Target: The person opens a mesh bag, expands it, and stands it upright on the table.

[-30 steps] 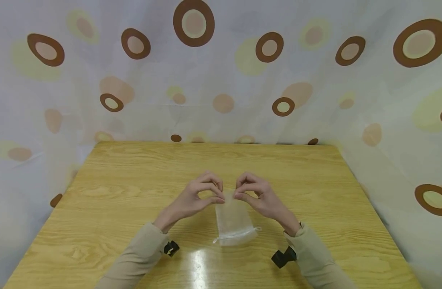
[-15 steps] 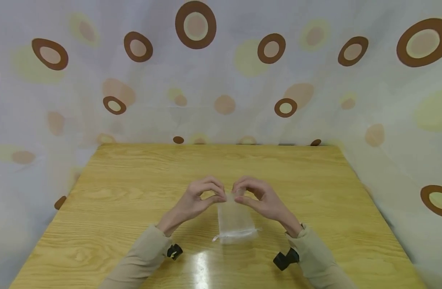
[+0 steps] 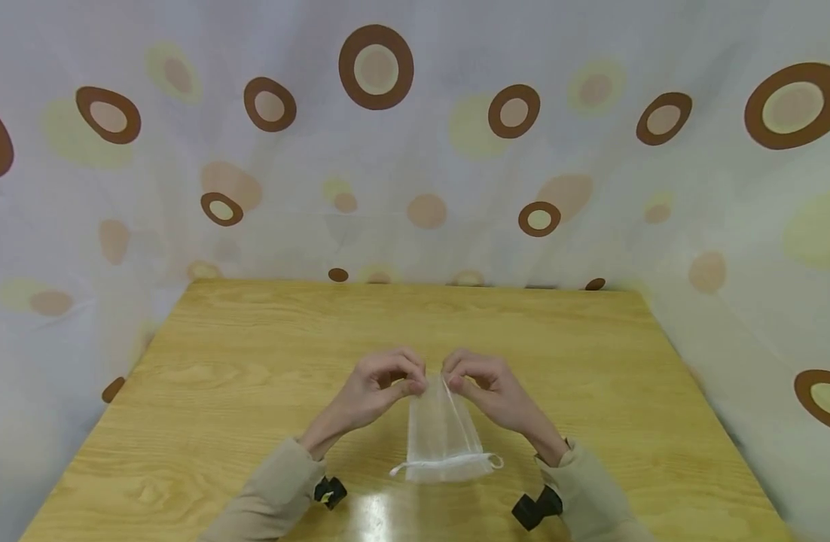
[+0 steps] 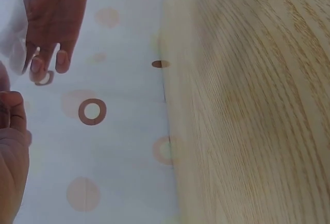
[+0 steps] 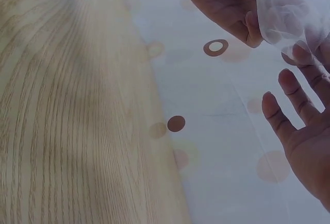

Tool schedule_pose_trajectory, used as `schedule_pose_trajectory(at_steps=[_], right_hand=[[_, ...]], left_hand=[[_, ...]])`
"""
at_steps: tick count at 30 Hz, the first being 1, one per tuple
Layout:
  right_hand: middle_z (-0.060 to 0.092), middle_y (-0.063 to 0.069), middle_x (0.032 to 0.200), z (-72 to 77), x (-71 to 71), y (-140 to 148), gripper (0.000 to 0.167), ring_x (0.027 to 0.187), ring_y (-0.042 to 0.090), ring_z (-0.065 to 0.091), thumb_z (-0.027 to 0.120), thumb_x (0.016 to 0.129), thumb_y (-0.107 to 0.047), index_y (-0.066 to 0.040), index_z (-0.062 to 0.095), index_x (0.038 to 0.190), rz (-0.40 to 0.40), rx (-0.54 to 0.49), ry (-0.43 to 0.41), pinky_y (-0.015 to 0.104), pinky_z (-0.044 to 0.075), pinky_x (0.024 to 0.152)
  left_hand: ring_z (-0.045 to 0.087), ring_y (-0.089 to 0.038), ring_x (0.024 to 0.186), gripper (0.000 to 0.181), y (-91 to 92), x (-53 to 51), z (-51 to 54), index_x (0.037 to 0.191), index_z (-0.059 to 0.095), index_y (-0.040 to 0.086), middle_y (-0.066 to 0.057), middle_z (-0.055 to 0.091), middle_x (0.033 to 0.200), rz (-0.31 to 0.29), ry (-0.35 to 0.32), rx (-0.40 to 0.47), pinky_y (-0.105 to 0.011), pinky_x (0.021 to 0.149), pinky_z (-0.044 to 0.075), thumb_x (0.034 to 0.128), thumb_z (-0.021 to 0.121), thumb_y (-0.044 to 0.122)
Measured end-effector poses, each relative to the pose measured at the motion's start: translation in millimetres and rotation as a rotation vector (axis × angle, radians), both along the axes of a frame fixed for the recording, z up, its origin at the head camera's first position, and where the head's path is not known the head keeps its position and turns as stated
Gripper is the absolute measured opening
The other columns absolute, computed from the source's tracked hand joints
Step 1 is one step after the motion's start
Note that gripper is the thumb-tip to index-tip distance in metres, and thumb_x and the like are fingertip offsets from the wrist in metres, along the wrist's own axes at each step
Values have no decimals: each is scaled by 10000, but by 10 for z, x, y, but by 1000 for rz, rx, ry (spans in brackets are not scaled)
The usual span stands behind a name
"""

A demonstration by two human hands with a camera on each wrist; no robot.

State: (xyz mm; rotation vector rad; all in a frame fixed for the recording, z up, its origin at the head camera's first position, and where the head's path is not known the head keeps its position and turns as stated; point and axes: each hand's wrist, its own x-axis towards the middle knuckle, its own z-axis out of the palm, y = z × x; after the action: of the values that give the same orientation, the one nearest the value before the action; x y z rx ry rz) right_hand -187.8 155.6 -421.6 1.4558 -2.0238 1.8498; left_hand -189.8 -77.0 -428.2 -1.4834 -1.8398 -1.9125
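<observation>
A sheer white drawstring pouch (image 3: 442,436) hangs between my two hands in the head view, with its corded end toward me. My left hand (image 3: 370,391) pinches its upper left corner between thumb and fingers. At the upper right corner, my right hand (image 3: 499,395) pinches the cloth, and a crease runs down from there. Bunched mesh of the pouch (image 5: 286,18) shows against the left hand (image 5: 221,2) in the right wrist view, where some right-hand fingers (image 5: 289,87) are spread. What the pouch holds, if anything, cannot be made out.
A wood-grain table (image 3: 252,346) lies beneath the hands. Behind it and along both sides hangs a pale curtain (image 3: 422,150) with brown, peach and yellow spots. Black wrist devices (image 3: 537,508) sit below the sleeve cuffs.
Both hands have shifted slightly toward me, still pinching the pouch. Its corded end has come nearer too, and a crease now shows on its right side. The head view has tilted slightly up.
</observation>
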Motion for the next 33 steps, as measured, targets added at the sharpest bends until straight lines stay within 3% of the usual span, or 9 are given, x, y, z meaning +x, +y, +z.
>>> schedule_pose_trajectory(at_steps=[7, 11, 16, 21, 24, 29, 33], right_hand=[[635, 109, 971, 12, -18, 0, 168, 985, 82, 585, 529, 1007, 41, -9, 684, 969, -23, -1, -35, 262, 533, 868], [612, 119, 955, 6, -8, 26, 166, 978, 92, 564, 544, 991, 71, -36, 670, 1010, 8, 17, -94, 267, 519, 891], [524, 168, 918, 7, -13, 49, 168, 955, 107, 513, 505, 1002, 84, -5, 605, 900, 94, 18, -150, 280, 472, 868], [459, 163, 925, 25, 9, 27, 237, 922, 127, 473, 433, 1024, 95, 2, 508, 818, 150, -15, -158, 308, 429, 781], [520, 128, 956, 20, 41, 11, 223, 933, 116, 512, 436, 1024, 93, -4, 569, 874, 162, -20, -164, 292, 464, 798], [596, 155, 1009, -4, 40, -34, 150, 1006, 78, 576, 504, 1000, 92, 7, 625, 1024, 177, -21, -171, 300, 509, 914], [545, 194, 920, 17, -19, -78, 160, 967, 78, 560, 508, 991, 107, 7, 609, 918, 174, -43, -124, 292, 503, 892]], left_hand=[[618, -65, 866, 83, -36, -54, -1, 966, 635, -48, -231, 644, 897, 6, 25, -21, -266, 732, 597, 973, 595, 25], [633, -93, 859, 85, -26, -69, -6, 967, 633, -56, -232, 650, 896, 7, 38, -20, -273, 735, 603, 974, 591, 17], [606, -14, 897, 109, -24, -45, -9, 973, 626, -66, -248, 610, 924, -17, -60, 8, -237, 715, 584, 993, 579, 30], [544, 13, 852, 183, -10, -6, -36, 959, 604, -61, -251, 545, 941, -64, -152, 29, -204, 615, 510, 1027, 549, 100], [527, 8, 844, 180, 3, 14, -61, 963, 597, -64, -251, 540, 924, -75, -148, 35, -210, 610, 501, 1031, 538, 92], [550, 26, 886, 132, -6, 28, -63, 984, 616, -75, -259, 571, 925, -29, -103, 28, -232, 655, 546, 1011, 557, 41], [549, 19, 886, 148, -37, 15, -12, 989, 611, -96, -267, 561, 944, -13, -120, 13, -219, 669, 540, 1018, 546, 34]])
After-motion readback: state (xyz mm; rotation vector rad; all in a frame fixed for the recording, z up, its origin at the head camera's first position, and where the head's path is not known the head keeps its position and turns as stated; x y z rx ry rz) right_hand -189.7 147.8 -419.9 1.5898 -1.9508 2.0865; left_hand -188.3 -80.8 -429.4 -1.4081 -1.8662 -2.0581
